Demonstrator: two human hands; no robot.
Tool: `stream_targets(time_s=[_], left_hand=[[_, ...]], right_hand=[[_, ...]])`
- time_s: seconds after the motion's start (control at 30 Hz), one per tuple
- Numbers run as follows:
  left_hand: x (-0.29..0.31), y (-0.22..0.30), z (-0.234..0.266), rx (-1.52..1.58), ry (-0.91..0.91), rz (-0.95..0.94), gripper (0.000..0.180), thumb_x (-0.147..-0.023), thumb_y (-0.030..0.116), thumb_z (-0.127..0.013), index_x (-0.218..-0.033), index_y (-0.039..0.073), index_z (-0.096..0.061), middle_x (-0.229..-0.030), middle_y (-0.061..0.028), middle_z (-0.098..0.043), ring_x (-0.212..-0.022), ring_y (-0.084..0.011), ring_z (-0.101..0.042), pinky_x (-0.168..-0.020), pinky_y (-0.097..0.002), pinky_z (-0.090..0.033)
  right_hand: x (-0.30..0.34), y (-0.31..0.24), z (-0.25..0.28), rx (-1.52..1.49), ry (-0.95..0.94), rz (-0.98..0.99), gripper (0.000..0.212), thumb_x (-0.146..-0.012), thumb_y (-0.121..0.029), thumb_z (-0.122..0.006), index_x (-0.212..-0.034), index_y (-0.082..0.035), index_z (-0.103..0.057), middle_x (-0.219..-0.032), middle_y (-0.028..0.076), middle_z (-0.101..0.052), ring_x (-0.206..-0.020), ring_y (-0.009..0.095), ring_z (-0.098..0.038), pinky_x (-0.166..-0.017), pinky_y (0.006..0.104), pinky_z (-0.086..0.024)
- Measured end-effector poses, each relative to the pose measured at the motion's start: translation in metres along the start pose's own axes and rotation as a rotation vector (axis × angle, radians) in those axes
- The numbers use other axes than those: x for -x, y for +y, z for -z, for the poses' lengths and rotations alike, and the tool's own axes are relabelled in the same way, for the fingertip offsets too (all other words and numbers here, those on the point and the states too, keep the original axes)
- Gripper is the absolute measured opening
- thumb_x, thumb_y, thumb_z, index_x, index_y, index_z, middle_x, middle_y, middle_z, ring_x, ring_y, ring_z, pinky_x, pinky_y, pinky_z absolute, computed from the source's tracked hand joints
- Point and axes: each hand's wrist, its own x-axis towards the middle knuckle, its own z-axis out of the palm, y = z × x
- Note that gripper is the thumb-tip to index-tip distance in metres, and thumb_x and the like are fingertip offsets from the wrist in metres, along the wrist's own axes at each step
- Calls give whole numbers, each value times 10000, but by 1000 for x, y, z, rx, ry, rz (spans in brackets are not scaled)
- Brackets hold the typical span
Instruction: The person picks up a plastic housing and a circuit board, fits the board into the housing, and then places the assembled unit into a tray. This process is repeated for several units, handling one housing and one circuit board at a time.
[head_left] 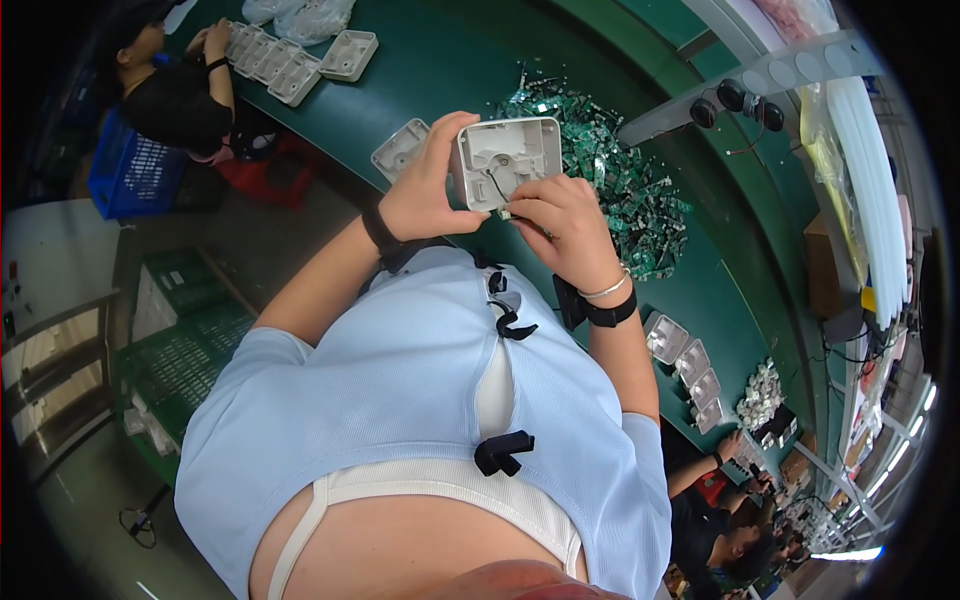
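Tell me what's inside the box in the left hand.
The box shows a round moulding and a dark wire; the right hand covers its lower right corner, hiding whatever lies there.

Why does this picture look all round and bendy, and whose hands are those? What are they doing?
No robot here: those are a person's own bare hands. The camera sits on their head and looks down, and its very wide lens bends straight edges, so you see their arms and blue shirt too. The left hand holds a pale box, open side showing. The right hand is at its lower edge, by a dark wire; what the fingertips pinch is too small to tell. On the green table lie a heap of little circuit boards and more boxes. Another person works at the upper left.
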Motion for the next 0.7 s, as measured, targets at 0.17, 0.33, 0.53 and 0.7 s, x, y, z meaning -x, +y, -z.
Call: stream_targets(time_s=[0.17, 0.33, 0.53, 0.7], left_hand=[[0, 10, 3, 214, -57, 165, 1042, -669, 85, -839, -1528, 88, -249, -1473, -154, -368, -1277, -286, -548, -954, -385, -541], [0, 3, 2, 276, -94, 234, 1051, -678, 73, -842, -1537, 100, -236, -1471, -141, -372, -1249, -266, -572, -893, -371, -570], [2, -20, -8, 267, -116, 229, 1063, -678, 30, -815, -1556, 104, -220, -1450, -150, -443, -1177, -250, -646, -905, -351, -570], [2, -41, -21, 315, -227, 242, 1089, -685, -1, -804, -1578, 108, -191, -1440, -149, -472, -1116, -229, -683, -891, -334, -576]], right_hand=[[8, 8, -6, -146, 12, -52, 196, -770, -69, -784, -960, -85, -737, -1081, 42, -701, -1014, 260, -631, -921, 384, -443], [9, 14, -21, -130, 102, 1, 170, -778, -67, -792, -941, -71, -743, -1094, 56, -700, -997, 273, -641, -904, 370, -471], [11, 22, -46, -400, 134, -291, 152, -792, -65, -797, -932, -51, -740, -1064, 77, -709, -912, 283, -662, -822, 342, -523], [32, 38, -66, -185, 158, -156, 139, -813, -86, -789, -935, -53, -731, -992, 66, -723, -891, 281, -670, -796, 361, -531]])
